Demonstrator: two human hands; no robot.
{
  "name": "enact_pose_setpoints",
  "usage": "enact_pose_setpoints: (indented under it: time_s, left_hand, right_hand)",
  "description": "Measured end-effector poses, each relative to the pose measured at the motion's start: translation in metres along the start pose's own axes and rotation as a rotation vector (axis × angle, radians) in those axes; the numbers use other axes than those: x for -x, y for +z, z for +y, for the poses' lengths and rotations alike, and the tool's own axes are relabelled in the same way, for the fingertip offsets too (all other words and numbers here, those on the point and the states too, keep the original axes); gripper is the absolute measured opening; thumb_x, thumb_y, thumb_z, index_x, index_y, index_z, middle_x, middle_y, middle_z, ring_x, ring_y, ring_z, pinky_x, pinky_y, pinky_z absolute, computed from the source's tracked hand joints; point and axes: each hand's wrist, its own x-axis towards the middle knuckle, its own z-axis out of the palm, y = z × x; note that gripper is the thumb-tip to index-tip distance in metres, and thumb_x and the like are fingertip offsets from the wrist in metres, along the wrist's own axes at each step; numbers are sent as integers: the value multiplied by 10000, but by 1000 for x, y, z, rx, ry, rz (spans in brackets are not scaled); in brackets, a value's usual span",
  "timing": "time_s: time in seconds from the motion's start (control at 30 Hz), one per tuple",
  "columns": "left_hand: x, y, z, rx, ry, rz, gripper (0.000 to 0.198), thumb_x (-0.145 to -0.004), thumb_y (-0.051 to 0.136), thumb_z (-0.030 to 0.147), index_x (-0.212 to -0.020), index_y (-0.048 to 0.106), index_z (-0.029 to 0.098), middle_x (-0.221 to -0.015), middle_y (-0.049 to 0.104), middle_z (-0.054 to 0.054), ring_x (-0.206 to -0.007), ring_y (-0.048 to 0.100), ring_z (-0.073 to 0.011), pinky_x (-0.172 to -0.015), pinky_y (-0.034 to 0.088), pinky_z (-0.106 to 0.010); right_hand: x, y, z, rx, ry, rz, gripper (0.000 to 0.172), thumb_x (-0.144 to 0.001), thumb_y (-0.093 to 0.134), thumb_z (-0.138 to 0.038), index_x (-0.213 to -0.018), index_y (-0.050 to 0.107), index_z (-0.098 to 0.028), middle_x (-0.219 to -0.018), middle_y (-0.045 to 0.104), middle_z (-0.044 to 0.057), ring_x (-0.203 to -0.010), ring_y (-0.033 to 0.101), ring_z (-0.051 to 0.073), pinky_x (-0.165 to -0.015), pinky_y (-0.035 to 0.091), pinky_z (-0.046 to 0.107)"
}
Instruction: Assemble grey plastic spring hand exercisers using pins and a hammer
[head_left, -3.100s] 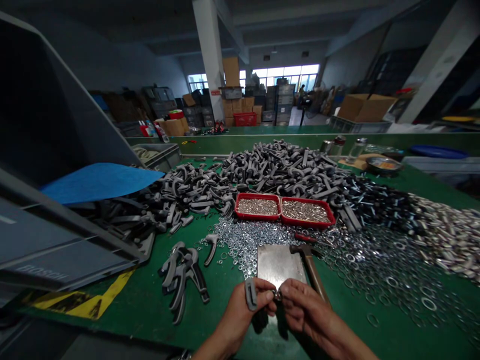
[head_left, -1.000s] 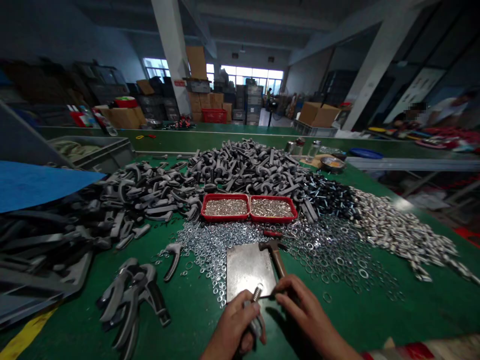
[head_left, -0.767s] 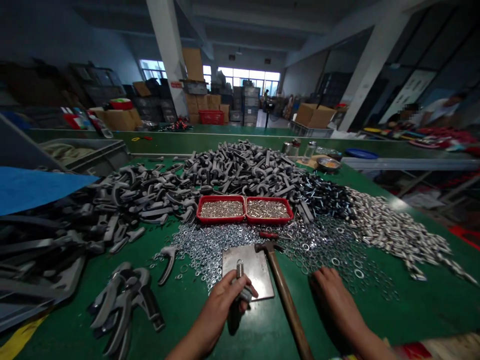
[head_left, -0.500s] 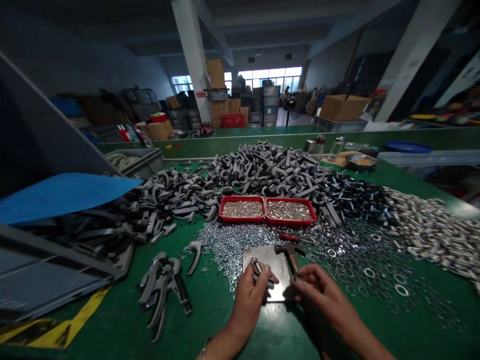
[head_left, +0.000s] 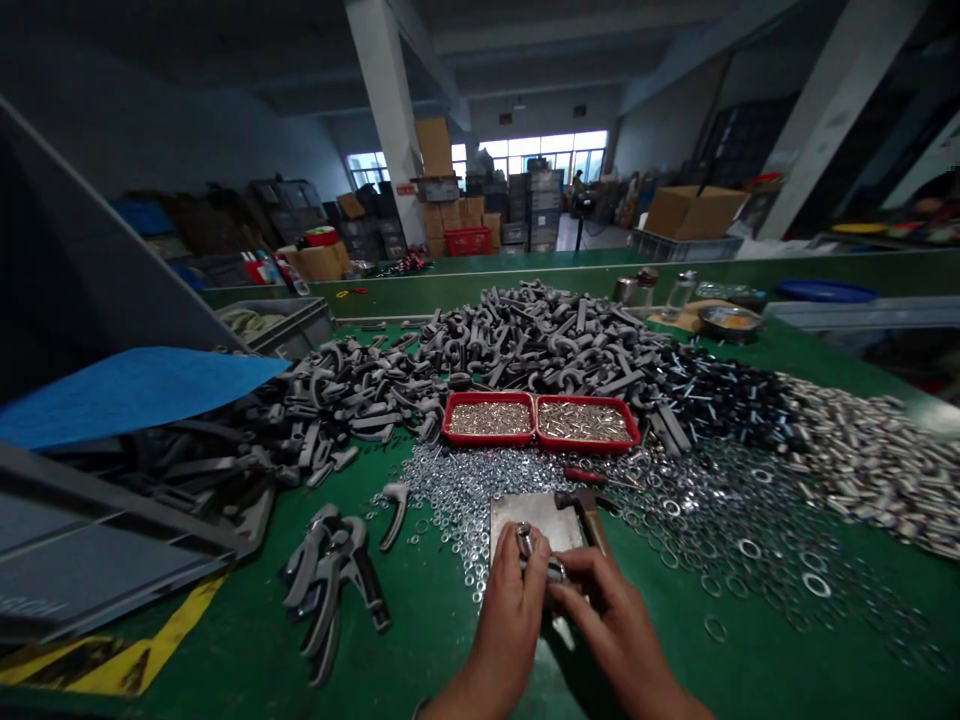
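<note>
My left hand (head_left: 510, 610) is closed around a grey handle part with a shiny metal cylinder (head_left: 525, 540) at its upper end. My right hand (head_left: 615, 625) meets it from the right, thumb and fingers closed on the other end of the same part. Fingers hide much of the piece, and anything smaller in the right fingertips cannot be made out. Just beyond the hands lies a flat metal plate (head_left: 510, 512), partly covered by them. A hammer (head_left: 596, 530) rests over the plate's right edge, near my right fingers.
Two red trays (head_left: 491, 438) of small metal pins stand ahead, before a heap of grey handles (head_left: 540, 340). Loose nuts (head_left: 450, 500) and rings (head_left: 716, 560) spread around the plate. A red screwdriver (head_left: 585, 476) lies behind the hammer. Assembled grips (head_left: 330, 580) sit left.
My right hand has moved left and met the part in my left hand. The left hand has turned slightly, bringing the handle part upright between both hands.
</note>
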Motion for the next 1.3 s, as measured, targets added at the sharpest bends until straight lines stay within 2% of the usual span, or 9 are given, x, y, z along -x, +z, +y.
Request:
enact_pose_setpoints:
  time_s: [0.13,0.33,0.5,0.63,0.83,0.97,1.17,1.23,1.3]
  left_hand:
    - [9,-5,13,-25,74,-87,291,-968,460,481,-942,591,222,-943,629,-76,-933,585,-246,-869,439,-325]
    - [14,-16,21,-98,90,17,317,-950,475,513,-901,611,231,-921,649,-75,-908,603,-252,-867,449,-343]
    - [1,-4,2,9,-78,-2,418,-857,583,609,-1006,628,222,-1032,695,-81,-998,623,-265,-857,477,-323]
    - [-23,10,-12,178,-189,-69,472,-824,587,673,-910,609,210,-801,680,-32,-759,625,-204,-690,500,-280]
    - [-42,21,-15,248,-225,-13,513,-768,628,713,-833,585,206,-701,663,-15,-635,591,-170,-600,484,-252]
    - [-40,30,-25,217,-277,-112,539,-761,620,736,-803,590,200,-692,652,-22,-630,591,-169,-606,476,-252]
    - [-45,22,-18,249,-240,-28,517,-828,562,708,-852,599,193,-770,652,-38,-699,593,-175,-670,469,-260]
    - [-47,17,-12,314,-239,26,490,-863,538,678,-873,584,190,-793,642,-39,-733,588,-176,-688,470,-261]
    - [-46,15,-7,370,-246,38,456,-892,525,641,-894,567,187,-801,637,-38,-739,580,-169,-694,468,-260]
  right_hand:
    - [4,-7,-11,358,-515,-21,347,-913,602,-157,-1218,579,-323,-1046,728,46,-956,673,240,-869,514,380]
    - [0,4,-29,451,-384,-22,122,-938,599,-247,-1057,600,-274,-870,697,27,-753,650,187,-670,523,288]
    - [-5,-10,-14,707,-591,-107,421,-973,537,-348,-1378,506,-236,-921,745,115,-779,670,256,-640,526,341]
    - [-25,-79,-3,824,-333,-178,493,-909,646,-430,-1371,540,-295,-1043,751,79,-883,693,247,-732,542,334]
    - [-115,-234,18,1043,157,318,210,-984,517,-266,-1116,644,-162,-1118,677,110,-1040,637,242,-939,498,443]
    - [-165,-275,37,1096,373,387,277,-939,641,-342,-1152,624,-166,-1150,657,64,-967,660,209,-837,561,416]
    - [-151,-268,21,1073,356,433,207,-949,574,-255,-1077,643,-108,-1068,683,159,-990,662,271,-858,517,412]
    - [-123,-242,10,1023,257,399,235,-940,522,-238,-1098,635,-106,-1124,674,203,-1068,640,310,-908,486,409]
    - [-85,-200,-3,902,141,240,242,-926,545,-330,-1119,638,-216,-1164,687,110,-1011,666,255,-879,515,346]
